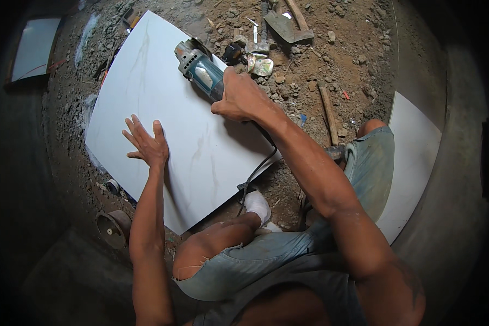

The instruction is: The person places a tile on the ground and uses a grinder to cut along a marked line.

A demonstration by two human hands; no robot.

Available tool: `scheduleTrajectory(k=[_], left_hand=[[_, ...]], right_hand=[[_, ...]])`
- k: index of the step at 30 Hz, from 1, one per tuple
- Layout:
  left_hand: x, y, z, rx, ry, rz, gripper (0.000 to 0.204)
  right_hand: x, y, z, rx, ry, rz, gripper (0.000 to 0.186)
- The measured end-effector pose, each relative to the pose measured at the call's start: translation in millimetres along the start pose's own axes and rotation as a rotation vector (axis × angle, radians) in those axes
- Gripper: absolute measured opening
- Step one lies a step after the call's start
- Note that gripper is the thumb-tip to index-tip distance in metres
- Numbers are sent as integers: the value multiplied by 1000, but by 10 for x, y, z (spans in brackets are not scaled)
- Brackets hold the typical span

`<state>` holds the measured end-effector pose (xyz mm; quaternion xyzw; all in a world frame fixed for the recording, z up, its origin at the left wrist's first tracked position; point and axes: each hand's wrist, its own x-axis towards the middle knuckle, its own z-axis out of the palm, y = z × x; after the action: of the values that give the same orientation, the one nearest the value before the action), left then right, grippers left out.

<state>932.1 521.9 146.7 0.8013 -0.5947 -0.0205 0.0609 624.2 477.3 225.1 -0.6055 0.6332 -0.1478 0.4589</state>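
Note:
A large white tile [163, 81] with faint grey veins lies in front of me. My right hand [239, 96] is wrapped round the rear body of a teal angle grinder [204, 73]. The grinder's metal head and disc guard are at the tile's far right edge; whether the disc touches the tile or spins I cannot tell. From the grinder a black cord [261, 165] runs back past my foot. My left hand [148, 142] is held over the tile's left half, fingers spread and holding nothing; whether the palm presses on the surface I cannot tell.
Rough soil and rubble surround the tile. A hoe blade [290, 30], a wooden handle [328, 112] and a crumpled wrapper [262, 66] lie to the right. Another white tile [413, 146] leans at far right. A round container [114, 228] stands at lower left, near my left forearm.

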Motion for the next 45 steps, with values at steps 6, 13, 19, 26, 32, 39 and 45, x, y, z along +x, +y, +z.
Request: scheduleTrajectory(k=[6,13,19,26,32,39,45], left_hand=[[-1,8,-2,-1,-4,-5,84],[-3,8,4,-10,6,0,85],[1,1,-2,-16,2,2,85],[-3,-4,6,-7,-3,2,85],[-3,0,-1,6,-1,-3,84],[-10,19,-13,-11,1,2,84],[-3,23,-26,-16,8,6,84]], right_hand=[[-28,-12,-29,4,-11,20,59],[-48,15,3,6,-5,21,62],[-53,32,27,14,4,16,62],[-105,75,4,30,3,-2,58],[-133,58,-10,42,1,9,57],[-146,97,-22,43,-16,6,57],[-195,90,-33,25,-3,6,58]])
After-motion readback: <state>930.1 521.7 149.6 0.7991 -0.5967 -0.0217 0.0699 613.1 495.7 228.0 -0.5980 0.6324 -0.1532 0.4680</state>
